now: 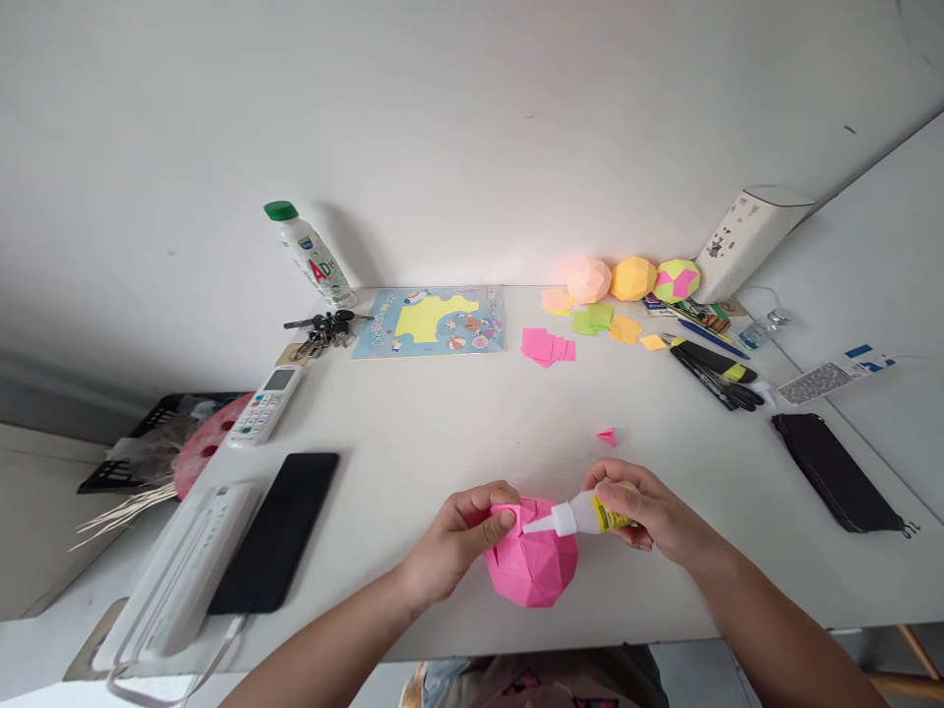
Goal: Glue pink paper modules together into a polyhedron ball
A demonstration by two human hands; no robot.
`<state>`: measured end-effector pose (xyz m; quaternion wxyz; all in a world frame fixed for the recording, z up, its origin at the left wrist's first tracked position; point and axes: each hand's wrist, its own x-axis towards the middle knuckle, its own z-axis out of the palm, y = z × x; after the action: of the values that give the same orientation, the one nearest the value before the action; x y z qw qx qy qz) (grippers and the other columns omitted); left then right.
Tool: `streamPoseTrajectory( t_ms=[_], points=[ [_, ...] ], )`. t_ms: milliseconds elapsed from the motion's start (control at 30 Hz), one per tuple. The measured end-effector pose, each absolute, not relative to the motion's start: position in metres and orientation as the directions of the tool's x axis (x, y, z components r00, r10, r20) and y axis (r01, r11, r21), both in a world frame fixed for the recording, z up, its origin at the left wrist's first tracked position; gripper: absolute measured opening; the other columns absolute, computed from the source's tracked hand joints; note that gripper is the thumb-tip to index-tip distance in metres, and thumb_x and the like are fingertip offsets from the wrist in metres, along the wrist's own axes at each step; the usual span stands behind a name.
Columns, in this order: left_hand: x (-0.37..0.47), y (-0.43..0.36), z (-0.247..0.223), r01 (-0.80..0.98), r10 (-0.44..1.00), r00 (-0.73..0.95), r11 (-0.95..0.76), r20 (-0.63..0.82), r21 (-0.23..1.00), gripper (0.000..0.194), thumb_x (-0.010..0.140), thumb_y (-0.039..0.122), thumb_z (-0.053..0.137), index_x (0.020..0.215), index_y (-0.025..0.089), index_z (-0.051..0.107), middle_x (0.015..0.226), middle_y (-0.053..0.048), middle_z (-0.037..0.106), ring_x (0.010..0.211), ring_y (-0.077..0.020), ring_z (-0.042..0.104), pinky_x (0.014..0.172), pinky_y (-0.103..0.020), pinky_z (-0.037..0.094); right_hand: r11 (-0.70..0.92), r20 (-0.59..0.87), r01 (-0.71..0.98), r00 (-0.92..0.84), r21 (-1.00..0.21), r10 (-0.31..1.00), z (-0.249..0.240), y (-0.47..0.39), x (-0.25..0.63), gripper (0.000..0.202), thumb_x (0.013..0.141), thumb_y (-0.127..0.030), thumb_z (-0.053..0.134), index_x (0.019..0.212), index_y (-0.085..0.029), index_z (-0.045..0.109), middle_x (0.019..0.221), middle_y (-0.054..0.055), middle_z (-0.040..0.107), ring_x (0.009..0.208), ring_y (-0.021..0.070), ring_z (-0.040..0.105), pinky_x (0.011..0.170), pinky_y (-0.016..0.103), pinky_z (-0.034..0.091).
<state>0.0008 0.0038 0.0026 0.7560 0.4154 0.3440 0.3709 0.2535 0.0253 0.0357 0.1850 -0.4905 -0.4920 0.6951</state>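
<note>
Pink paper ball [531,578]: faceted, near the front edge of the desk [435,423], between the 2 hands.
Left hand [451,539]: fingers clamped on the ball's upper left side, thumb pressed on a facet.
Right hand [664,513]: fingers closed around a glue bottle [587,513] with a yellow label, held tilted almost flat.
White nozzle [542,525]: pointing left over the ball's top, near the left thumb; whether the tip touches the paper, I cannot tell.
Small folded pink piece [607,437]: alone on the desk, beyond the right hand.
Paper squares: pink ones [546,345] fanned out, green ones [592,318] and orange ones [625,329] to their right.
Finished balls: 3 in a row by the wall, peach [588,281], yellow-orange [633,279], and pink-and-green [677,281].
Left side: remote control [265,405], black smartphone [275,531], keys [329,328], bottle with a green cap [316,258].
Right side: black zip pouch [837,472], utility knife [712,361].
</note>
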Motion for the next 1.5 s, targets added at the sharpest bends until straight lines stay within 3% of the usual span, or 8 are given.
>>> streamPoseTrajectory(
  t_ms=[567,1000,1133,1267,1367,1500],
  points=[
    [0.001,0.004,0.003,-0.285,0.846,0.492,0.38,-0.205,0.88,0.028,0.084,0.042,0.069,0.079,0.014,0.071,0.08,-0.003,0.053,0.07,-0.0134,0.048,0.063,-0.024,0.036,-0.436,-0.459,0.155,-0.42,-0.886,0.783,0.035,0.024,0.254,0.047,0.078,-0.066,0.061,0.083,-0.019,0.052,0.056,-0.006,0.049,0.04,0.0041,0.031,0.037,0.018,0.02],
    [0.001,0.004,0.004,-0.296,0.848,0.485,0.39,-0.215,0.872,0.031,0.084,0.041,0.069,0.072,0.013,0.067,0.076,-0.001,0.052,0.067,-0.012,0.047,0.062,-0.024,0.036,-0.38,-0.384,0.089,-0.38,-0.921,0.841,0.032,0.024,0.255,0.044,0.081,-0.063,0.06,0.085,-0.019,0.057,0.048,-0.007,0.045,0.04,0.006,0.03,0.039,0.019,0.022],
    [0.001,0.003,0.004,-0.283,0.847,0.486,0.386,-0.215,0.878,0.03,0.085,0.042,0.068,0.074,0.013,0.067,0.077,-0.002,0.052,0.069,-0.0128,0.048,0.063,-0.025,0.036,-0.32,-0.289,-0.016,-0.39,-0.947,0.874,0.031,0.027,0.257,0.043,0.083,-0.059,0.062,0.094,-0.018,0.065,0.058,-0.001,0.054,0.047,0.01,0.042,0.043,0.023,0.03],
    [0.001,0.003,0.004,-0.282,0.849,0.48,0.389,-0.222,0.877,0.032,0.083,0.044,0.069,0.074,0.013,0.068,0.078,-0.002,0.052,0.069,-0.0133,0.047,0.062,-0.025,0.036,-0.164,-0.116,-0.116,-0.342,-0.98,0.933,0.029,0.03,0.261,0.04,0.078,-0.057,0.069,0.095,-0.02,0.067,0.083,0.007,0.066,0.066,0.0167,0.055,0.062,0.033,0.047],
    [0.001,0.003,0.004,-0.284,0.847,0.483,0.39,-0.221,0.876,0.031,0.083,0.044,0.07,0.074,0.014,0.068,0.078,-0.002,0.052,0.07,-0.0138,0.048,0.063,-0.025,0.036,-0.103,-0.098,-0.015,-0.213,-0.995,0.972,0.023,0.032,0.261,0.04,0.074,-0.05,0.075,0.101,-0.023,0.062,0.103,0.009,0.067,0.087,0.023,0.06,0.073,0.037,0.051],
    [-0.001,0.004,0.003,-0.288,0.843,0.49,0.397,-0.222,0.872,0.028,0.083,0.042,0.07,0.075,0.014,0.068,0.078,-0.003,0.053,0.071,-0.0143,0.049,0.064,-0.026,0.037,-0.037,-0.038,0.239,0.003,-0.97,0.999,0.009,0.037,0.258,0.04,0.078,-0.043,0.072,0.106,-0.025,0.052,0.119,0.01,0.064,0.106,0.0246,0.06,0.089,0.041,0.05]
  ],
)
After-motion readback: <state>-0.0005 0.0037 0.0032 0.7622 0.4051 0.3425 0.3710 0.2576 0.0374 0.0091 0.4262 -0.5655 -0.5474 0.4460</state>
